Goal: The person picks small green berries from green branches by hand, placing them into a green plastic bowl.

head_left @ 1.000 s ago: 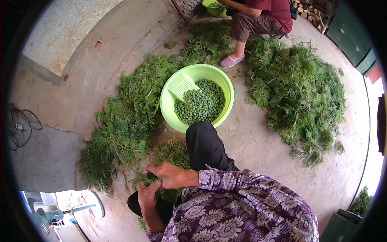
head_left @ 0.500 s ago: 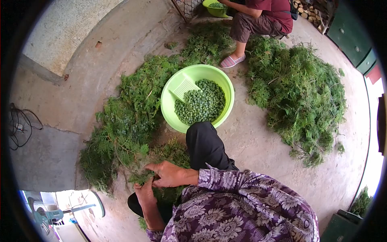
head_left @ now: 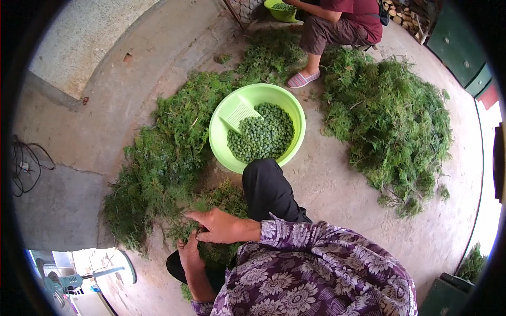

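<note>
My left hand (head_left: 191, 257) is closed in a pinch, with a leafy green cypress-like sprig (head_left: 182, 228) at its fingertips. Close against it, my right hand (head_left: 219, 226) has the index finger reaching left while the thumb and other fingers bend in. What lies between those right fingers is too small to make out. A light green basin (head_left: 217, 142) with a ribbed washboard (head_left: 240, 113) inside stands beyond my knee. Small round green cones or berries (head_left: 263, 134) partly fill it. More cut greenery (head_left: 221, 200) lies by my hands.
A long heap of evergreen branches (head_left: 174, 142) curves along the left, and another large pile (head_left: 390, 126) lies to the right. A seated person (head_left: 342, 31) works at a second green basin (head_left: 284, 14). A fan (head_left: 68, 282) and a black cable (head_left: 23, 166) are at the left.
My right hand's fingers have shifted slightly left and down against the left hand. The sprig at the fingertips has changed position a little. The basin and piles stay put.
</note>
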`<state>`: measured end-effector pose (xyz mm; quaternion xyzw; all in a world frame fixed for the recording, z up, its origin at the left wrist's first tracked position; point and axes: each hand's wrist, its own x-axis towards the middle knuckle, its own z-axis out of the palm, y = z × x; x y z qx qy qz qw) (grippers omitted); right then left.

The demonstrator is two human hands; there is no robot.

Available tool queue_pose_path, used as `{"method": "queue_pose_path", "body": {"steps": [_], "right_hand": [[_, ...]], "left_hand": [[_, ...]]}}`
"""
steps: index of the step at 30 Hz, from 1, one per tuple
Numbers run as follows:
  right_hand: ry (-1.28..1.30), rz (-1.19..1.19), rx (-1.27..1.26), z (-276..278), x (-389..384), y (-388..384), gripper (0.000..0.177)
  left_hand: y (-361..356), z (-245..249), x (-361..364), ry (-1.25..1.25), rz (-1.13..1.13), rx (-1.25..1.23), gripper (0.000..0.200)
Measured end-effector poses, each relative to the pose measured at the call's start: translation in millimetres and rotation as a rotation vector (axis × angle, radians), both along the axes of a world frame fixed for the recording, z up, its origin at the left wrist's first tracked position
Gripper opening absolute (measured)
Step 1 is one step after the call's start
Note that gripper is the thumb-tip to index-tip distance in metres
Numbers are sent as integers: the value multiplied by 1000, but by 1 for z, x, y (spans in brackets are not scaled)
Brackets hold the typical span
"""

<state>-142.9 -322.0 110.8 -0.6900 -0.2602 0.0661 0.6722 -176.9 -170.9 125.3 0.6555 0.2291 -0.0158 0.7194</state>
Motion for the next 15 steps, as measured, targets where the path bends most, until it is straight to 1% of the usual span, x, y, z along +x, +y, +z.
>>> {"method": "queue_pose_path", "body": {"steps": [1,2,4,6,7,9,10,11,12,13,14,15], "right_hand": [[-218,-119,-54,1,0,0,59],[-219,-121,-55,2,1,-1,59],[-208,-47,-161,8,1,-4,62],[-235,-60,-177,9,0,-3,61],[-263,-72,-193,10,0,-2,60],[-270,-63,-227,9,-1,-1,59],[-277,-55,-262,8,-1,-1,57],[-277,-55,-261,5,-1,1,57],[-294,-75,-281,0,-1,5,60],[-313,-90,-299,-3,-1,7,64],[-319,-73,-294,-7,-1,8,64],[-356,-98,-345,-12,-1,9,64]], "left_hand": [[-1,2,-1,0,-1,0,29],[-2,3,-1,36,22,9,32],[-2,3,-1,73,41,18,34],[0,1,-1,87,30,-84,30],[-1,3,-1,87,30,-84,30],[-3,8,-1,66,-31,-141,24],[-1,6,-2,66,-31,-140,24],[3,3,-3,40,-89,-137,24],[7,0,-3,13,-146,-134,25],[12,-2,-1,13,-140,-132,25],[20,-3,-1,-307,-490,562,32],[29,-5,-4,-602,-810,1281,40]]}}
